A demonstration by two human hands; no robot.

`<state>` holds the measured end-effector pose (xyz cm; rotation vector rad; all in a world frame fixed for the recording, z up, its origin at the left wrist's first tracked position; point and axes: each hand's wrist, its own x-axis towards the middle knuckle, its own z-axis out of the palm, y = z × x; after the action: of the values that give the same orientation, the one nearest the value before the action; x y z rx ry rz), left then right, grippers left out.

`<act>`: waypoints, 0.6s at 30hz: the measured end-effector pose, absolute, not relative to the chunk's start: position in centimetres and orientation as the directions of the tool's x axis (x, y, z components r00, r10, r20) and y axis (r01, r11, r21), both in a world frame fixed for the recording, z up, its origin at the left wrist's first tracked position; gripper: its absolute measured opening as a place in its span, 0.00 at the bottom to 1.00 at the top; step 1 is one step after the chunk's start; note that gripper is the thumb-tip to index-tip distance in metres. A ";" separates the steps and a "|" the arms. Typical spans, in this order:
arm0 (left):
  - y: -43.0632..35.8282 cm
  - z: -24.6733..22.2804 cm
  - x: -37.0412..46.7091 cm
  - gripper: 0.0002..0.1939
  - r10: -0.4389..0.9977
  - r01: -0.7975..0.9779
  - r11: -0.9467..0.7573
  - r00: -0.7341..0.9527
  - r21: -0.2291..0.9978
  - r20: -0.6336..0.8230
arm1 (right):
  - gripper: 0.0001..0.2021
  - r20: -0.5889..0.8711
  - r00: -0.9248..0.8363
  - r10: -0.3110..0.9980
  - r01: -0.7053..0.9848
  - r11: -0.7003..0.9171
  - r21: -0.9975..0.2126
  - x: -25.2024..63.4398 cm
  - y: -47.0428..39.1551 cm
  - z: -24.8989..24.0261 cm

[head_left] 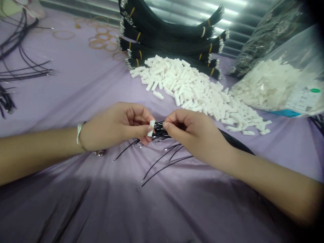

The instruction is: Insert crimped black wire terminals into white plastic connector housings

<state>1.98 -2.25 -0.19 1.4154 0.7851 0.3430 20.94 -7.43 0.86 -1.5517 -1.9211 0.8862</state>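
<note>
Near the middle of the view, my left hand [113, 126] pinches a small white connector [151, 128] between thumb and fingers. Just to its right, my right hand [194, 133] has thumb and index finger closed on a thin black wire [159, 124] beside the connector. Whether the wire's tip is inside the connector is too small to tell. More loose black wires [162, 165] with metal tips fan out below both hands, and their bundle runs behind my right hand to the right.
White connectors [187, 84] lie in a large pile behind the hands. Bundled black wires [172, 37] are stacked beyond it. A clear bag [278, 84] of white connectors stands at the right, rubber bands [100, 40] at the back left, and other black wires [25, 72] at the left.
</note>
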 end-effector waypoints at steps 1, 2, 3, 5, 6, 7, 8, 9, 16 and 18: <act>-2.2 -0.2 2.0 0.03 0.647 0.234 0.155 0.710 0.960 -0.278 | 0.07 -0.013 -0.215 0.976 0.643 0.132 -0.755 20.9 -7.5 0.8; -2.2 -0.2 2.0 0.03 0.647 0.230 0.150 0.712 0.961 -0.272 | 0.07 -0.015 -0.215 0.976 0.644 0.130 -0.754 20.9 -7.5 0.8; -2.2 -0.3 2.0 0.03 0.648 0.225 0.146 0.714 0.963 -0.265 | 0.07 -0.017 -0.216 0.976 0.646 0.130 -0.752 20.8 -7.5 0.8; -2.2 -0.3 1.9 0.03 0.645 0.214 0.150 0.719 0.965 -0.260 | 0.07 -0.021 -0.216 0.976 0.652 0.128 -0.747 20.8 -7.6 0.7; -2.2 -0.3 1.9 0.03 0.641 0.212 0.157 0.721 0.965 -0.263 | 0.07 -0.027 -0.219 0.975 0.654 0.126 -0.746 20.8 -7.6 0.7; -2.2 -0.3 1.9 0.03 0.637 0.210 0.166 0.724 0.964 -0.267 | 0.07 -0.031 -0.222 0.975 0.654 0.125 -0.746 20.7 -7.6 0.6; -2.2 -0.3 1.9 0.02 0.633 0.207 0.173 0.726 0.963 -0.269 | 0.08 -0.033 -0.227 0.973 0.653 0.127 -0.747 20.7 -7.6 0.6; -2.2 -0.3 1.9 0.02 0.629 0.204 0.178 0.729 0.963 -0.271 | 0.08 -0.033 -0.233 0.972 0.651 0.131 -0.748 20.7 -7.5 0.6; -2.3 -0.3 2.1 0.03 0.630 0.196 0.156 0.735 0.968 -0.251 | 0.09 -0.037 -0.267 0.963 0.644 0.150 -0.750 20.9 -7.4 0.8; -2.4 -0.3 2.2 0.02 0.630 0.203 0.169 0.730 0.964 -0.264 | 0.09 -0.058 -0.274 0.960 0.633 0.134 -0.763 21.0 -7.4 1.0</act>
<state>2.19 -2.37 -0.26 1.4004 0.7452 0.3470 20.99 -7.41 1.02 -1.5271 -1.9684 0.9673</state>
